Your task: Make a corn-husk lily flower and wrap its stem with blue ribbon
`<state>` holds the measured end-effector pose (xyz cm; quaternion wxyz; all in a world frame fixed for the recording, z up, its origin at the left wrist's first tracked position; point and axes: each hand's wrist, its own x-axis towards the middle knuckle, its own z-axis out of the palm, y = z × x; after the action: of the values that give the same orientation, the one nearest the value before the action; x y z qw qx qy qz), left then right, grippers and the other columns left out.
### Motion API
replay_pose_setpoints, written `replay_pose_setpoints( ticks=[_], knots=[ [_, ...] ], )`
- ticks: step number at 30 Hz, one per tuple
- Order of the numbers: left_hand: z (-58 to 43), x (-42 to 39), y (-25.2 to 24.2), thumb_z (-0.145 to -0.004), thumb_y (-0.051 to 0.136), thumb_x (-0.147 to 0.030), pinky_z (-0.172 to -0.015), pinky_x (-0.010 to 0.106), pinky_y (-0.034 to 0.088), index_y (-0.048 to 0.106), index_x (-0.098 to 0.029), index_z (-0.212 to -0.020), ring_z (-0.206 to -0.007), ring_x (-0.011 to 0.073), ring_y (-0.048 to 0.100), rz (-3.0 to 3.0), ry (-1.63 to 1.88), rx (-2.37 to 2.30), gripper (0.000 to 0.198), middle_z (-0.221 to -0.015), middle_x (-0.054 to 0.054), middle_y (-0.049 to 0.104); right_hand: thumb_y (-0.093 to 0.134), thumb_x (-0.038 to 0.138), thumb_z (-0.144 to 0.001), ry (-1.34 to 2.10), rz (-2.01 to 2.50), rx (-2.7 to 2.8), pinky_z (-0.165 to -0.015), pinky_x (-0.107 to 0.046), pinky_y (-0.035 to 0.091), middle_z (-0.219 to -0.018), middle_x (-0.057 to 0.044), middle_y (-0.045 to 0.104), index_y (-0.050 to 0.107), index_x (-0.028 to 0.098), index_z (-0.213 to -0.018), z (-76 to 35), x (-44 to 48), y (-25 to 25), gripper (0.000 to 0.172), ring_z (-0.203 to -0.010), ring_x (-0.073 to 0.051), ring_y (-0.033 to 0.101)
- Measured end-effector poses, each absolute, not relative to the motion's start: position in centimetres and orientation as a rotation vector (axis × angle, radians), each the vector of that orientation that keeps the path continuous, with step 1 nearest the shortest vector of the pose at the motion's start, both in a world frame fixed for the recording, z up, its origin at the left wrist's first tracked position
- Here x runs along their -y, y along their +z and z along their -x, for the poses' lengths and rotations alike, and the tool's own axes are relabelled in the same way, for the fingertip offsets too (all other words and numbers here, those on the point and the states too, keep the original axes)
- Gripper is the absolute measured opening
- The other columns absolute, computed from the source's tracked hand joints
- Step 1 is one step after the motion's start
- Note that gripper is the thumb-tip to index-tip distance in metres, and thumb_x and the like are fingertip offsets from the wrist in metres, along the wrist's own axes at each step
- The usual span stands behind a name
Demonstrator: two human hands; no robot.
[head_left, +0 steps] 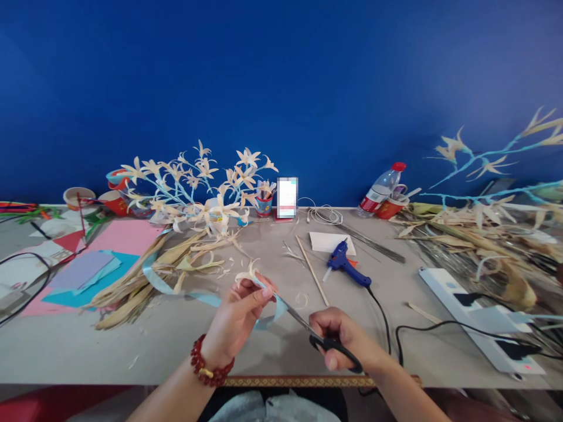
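My left hand (246, 308) pinches a pale dried-husk flower (247, 275) by its stem, fingers closed. Light blue ribbon (204, 298) runs from these fingers leftward over the table, and part of it hangs below them. In my right hand (341, 334) are scissors (301, 319) with black handles, the fingers wrapped through the loops. Their blades reach up to my left fingertips, close beside the blue ribbon; whether they touch it I cannot tell. A bundle of dry husks (132, 293) lies left of my left hand.
A blue glue gun (345, 264) with a black cord lies right of centre, near a thin stick (312, 269). A white power strip (475, 322) is at right. Behind are finished flower branches (202, 181), a phone (287, 198) and a bottle (380, 190). Coloured paper (127, 234) lies left.
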<state>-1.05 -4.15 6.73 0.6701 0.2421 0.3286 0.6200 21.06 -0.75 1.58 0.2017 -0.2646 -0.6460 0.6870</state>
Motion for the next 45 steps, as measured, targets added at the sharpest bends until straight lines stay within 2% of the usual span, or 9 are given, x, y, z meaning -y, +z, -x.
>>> replay_pose_setpoints(
  ticks=[14, 24, 32, 37, 41, 45],
  knots=[
    [0.6, 4.0, 6.8, -0.066, 0.077, -0.014, -0.069, 0.023, 0.044, 0.062, -0.017, -0.064, -0.074, 0.0131, 0.058, -0.496, 1.423, -0.747, 0.015, -0.072, 0.0, 0.061, 0.065, 0.08, -0.053, 1.714, 0.739, 1.911, -0.046, -0.023, 0.015, -0.052, 0.008, 0.03, 0.037, 0.019, -0.056, -21.0, 0.9, 2.8, 0.067, -0.05, -0.008, 0.024],
    [0.6, 4.0, 6.8, -0.069, 0.074, -0.012, -0.069, 0.024, 0.042, 0.064, -0.016, -0.066, -0.074, 0.0129, 0.058, -0.483, 1.383, -0.712, 0.011, -0.07, 0.0, 0.061, 0.06, 0.084, -0.054, 1.558, 0.75, 1.96, -0.048, -0.024, 0.014, -0.052, 0.008, 0.025, 0.029, 0.02, -0.054, -20.6, 0.9, 2.2, 0.071, -0.051, -0.008, 0.021],
    [0.3, 3.9, 6.3, -0.069, 0.074, -0.01, -0.071, 0.024, 0.045, 0.063, -0.016, -0.066, -0.073, 0.0119, 0.058, -0.413, 1.39, -0.65, 0.013, -0.071, 0.0, 0.061, 0.064, 0.081, -0.052, 1.832, 0.693, 1.876, -0.045, -0.022, 0.018, -0.052, 0.008, 0.034, 0.037, 0.019, -0.057, -20.3, 1.4, 3.1, 0.068, -0.048, -0.007, 0.027],
    [-0.4, 4.1, 6.3, -0.061, 0.08, -0.008, -0.071, 0.023, 0.046, 0.061, -0.016, -0.062, -0.074, 0.0114, 0.059, -0.285, 1.401, -0.607, 0.02, -0.07, -0.001, 0.06, 0.064, 0.08, -0.055, 2.032, 0.568, 1.739, -0.042, -0.02, 0.023, -0.049, 0.006, 0.044, 0.04, 0.019, -0.061, -20.0, 1.4, 2.7, 0.066, -0.043, -0.006, 0.034],
    [-1.0, 4.2, 6.3, -0.056, 0.082, -0.008, -0.068, 0.022, 0.046, 0.059, -0.015, -0.061, -0.071, 0.011, 0.059, -0.234, 1.381, -0.63, 0.025, -0.068, -0.002, 0.06, 0.067, 0.077, -0.055, 2.088, 0.551, 1.681, -0.04, -0.019, 0.026, -0.048, 0.005, 0.048, 0.041, 0.019, -0.063, -19.7, 1.4, 2.4, 0.065, -0.04, -0.006, 0.039],
    [-1.2, 4.2, 6.3, -0.056, 0.083, -0.009, -0.066, 0.022, 0.046, 0.06, -0.015, -0.064, -0.07, 0.0106, 0.059, -0.236, 1.373, -0.646, 0.025, -0.07, -0.001, 0.062, 0.068, 0.077, -0.054, 2.065, 0.579, 1.679, -0.04, -0.019, 0.025, -0.046, 0.006, 0.047, 0.038, 0.02, -0.061, -19.5, 1.5, 2.7, 0.065, -0.039, -0.006, 0.038]
  ],
)
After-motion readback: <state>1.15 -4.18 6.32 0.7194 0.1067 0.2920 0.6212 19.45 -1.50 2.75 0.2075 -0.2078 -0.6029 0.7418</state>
